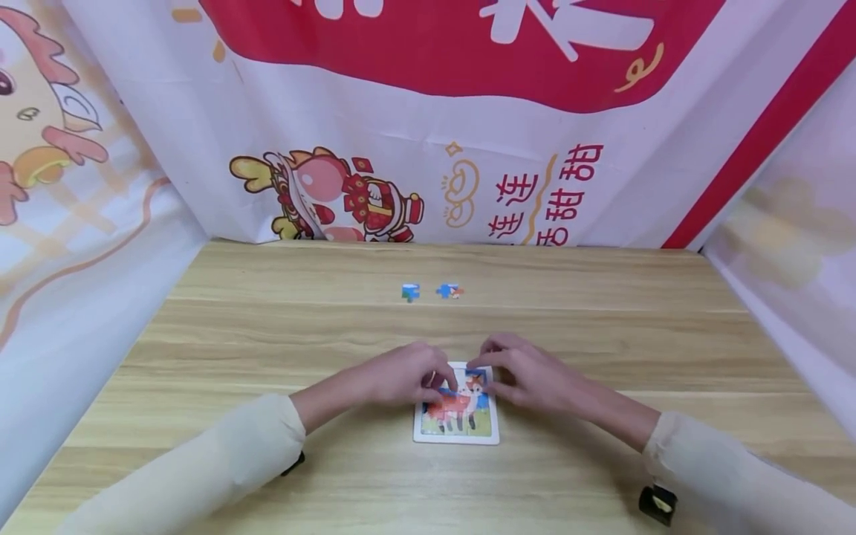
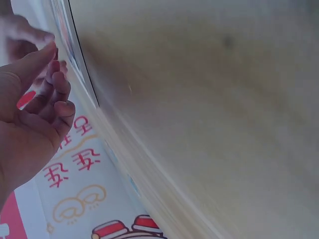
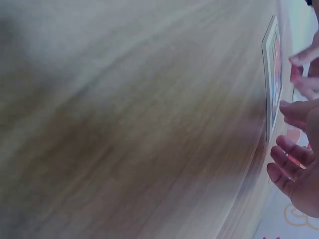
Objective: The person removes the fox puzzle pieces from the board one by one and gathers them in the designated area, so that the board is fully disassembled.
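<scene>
On the table before me lies a jigsaw puzzle (image 1: 461,439) in a white frame, showing an orange-and-white deer-like animal. My left hand (image 1: 408,375) is over its upper left part, index fingertip low over the picture and thumb near the left side. No piece shows between those fingertips. A pale gap shows in the upper middle of the picture. My right hand (image 1: 531,375) is at the upper right corner, index finger along the top edge and thumb by the right side. In the right wrist view its fingers (image 3: 285,164) are loosely bent beside the frame's edge.
Two loose puzzle pieces lie farther back on the wooden table (image 1: 267,327): a blue-and-green one (image 1: 410,291) and a blue one with orange (image 1: 449,290). A printed cloth (image 1: 401,119) hangs behind the table, with more cloth at both sides.
</scene>
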The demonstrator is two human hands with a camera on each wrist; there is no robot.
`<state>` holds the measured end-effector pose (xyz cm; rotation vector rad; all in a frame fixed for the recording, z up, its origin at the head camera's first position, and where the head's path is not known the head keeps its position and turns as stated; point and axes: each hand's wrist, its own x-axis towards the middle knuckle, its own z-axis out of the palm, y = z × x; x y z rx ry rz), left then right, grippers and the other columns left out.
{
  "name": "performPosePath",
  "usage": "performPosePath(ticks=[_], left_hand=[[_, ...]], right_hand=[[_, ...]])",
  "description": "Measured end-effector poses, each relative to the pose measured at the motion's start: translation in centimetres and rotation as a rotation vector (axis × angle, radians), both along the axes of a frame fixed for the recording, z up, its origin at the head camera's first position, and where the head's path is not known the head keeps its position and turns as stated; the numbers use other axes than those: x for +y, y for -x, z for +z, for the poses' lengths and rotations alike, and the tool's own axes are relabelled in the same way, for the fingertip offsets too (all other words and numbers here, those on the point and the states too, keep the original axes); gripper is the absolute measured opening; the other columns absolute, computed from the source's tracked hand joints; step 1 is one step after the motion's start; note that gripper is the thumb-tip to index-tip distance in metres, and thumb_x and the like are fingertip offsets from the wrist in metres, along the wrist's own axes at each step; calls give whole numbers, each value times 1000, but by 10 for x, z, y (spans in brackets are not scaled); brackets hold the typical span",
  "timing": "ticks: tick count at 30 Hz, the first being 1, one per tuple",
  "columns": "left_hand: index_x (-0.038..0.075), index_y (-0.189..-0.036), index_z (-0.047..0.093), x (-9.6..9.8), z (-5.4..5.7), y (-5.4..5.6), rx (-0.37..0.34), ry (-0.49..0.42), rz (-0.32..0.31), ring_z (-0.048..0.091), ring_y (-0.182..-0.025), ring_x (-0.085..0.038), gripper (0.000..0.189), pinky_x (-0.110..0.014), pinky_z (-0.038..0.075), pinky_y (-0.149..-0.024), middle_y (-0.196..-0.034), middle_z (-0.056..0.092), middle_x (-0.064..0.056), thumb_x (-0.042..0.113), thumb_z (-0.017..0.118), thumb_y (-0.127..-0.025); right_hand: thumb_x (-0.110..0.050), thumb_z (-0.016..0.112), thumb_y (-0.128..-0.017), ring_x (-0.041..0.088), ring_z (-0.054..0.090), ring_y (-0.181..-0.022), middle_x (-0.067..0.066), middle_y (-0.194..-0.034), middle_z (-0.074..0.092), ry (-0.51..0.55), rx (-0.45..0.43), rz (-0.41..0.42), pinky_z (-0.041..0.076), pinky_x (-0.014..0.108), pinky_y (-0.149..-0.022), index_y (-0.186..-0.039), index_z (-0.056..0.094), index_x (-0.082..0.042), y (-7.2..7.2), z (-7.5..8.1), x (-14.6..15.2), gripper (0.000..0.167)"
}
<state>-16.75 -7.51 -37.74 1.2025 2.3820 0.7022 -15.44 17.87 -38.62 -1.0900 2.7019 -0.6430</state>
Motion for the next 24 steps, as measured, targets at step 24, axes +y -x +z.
performPosePath(ticks=[24], left_hand=[[12, -128, 74, 5, -6, -12, 34, 83, -109, 53, -79, -5, 33, -17, 44, -70, -104, 70, 1, 11, 75, -95]], right_hand=[[-13, 74, -96, 14, 57, -96, 1, -111, 64, -20, 57, 166, 54, 30, -84, -123, 76, -16, 16, -9, 0, 27]])
